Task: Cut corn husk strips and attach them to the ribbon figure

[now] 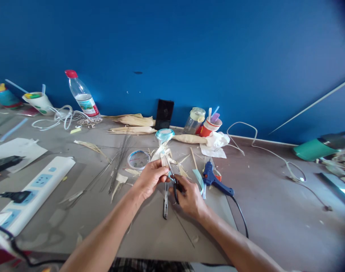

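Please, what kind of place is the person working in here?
Probably a handicraft worktable. A blue glue gun, dried husks and thin wires lie on it; the left hand pinches a husk piece, the right hand holds scissors.

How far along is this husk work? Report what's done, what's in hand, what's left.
Done: husk scraps lie strewn on the table, so some cutting looks finished. In hand: the left hand pinches a small husk bundle while the right hand works scissors at it. Left, likely: whole husks by the wall and the glue gun lie untouched.
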Demonstrator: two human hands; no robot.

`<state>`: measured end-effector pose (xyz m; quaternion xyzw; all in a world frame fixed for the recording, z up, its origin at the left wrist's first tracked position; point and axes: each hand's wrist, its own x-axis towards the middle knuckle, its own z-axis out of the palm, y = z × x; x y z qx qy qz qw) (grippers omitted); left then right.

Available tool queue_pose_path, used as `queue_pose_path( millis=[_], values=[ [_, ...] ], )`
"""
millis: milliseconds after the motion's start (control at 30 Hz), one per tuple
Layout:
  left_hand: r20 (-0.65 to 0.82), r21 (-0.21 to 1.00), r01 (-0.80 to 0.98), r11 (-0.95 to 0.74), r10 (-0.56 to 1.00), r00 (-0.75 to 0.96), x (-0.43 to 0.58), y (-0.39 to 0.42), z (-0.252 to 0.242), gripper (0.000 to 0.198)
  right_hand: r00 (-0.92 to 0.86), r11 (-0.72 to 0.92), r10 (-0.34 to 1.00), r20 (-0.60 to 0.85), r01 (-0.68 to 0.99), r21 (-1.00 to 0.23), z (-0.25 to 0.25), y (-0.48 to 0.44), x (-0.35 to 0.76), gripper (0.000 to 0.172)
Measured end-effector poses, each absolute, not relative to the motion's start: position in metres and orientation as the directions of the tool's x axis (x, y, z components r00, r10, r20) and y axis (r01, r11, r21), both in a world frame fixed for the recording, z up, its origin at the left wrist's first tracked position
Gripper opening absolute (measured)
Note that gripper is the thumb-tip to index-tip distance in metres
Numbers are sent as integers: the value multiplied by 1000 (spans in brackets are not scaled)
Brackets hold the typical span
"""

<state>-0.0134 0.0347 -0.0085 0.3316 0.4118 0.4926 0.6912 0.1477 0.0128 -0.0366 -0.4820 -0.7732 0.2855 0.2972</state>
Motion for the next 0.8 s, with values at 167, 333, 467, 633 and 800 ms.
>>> queue_pose_path(
  millis=[167,333,467,633,800],
  values=[
    [-238,865,-407,293,954,181,-14,35,-11,15,-361,372,914,185,565,-736,-36,14,147,29],
    [-230,872,-399,285,956,181,-14,35,-10,17,-352,356,919,179,545,-759,-37,15,147,29],
    [-232,871,-399,287,956,182,-14,36,-9,18,-341,338,924,170,525,-781,-40,15,146,31],
    [-240,868,-401,294,954,180,-14,35,-9,18,-339,323,928,154,527,-786,-42,15,145,31],
    [-238,868,-402,290,956,174,-14,35,-10,21,-343,312,928,143,507,-804,-39,15,144,30]
  ],
)
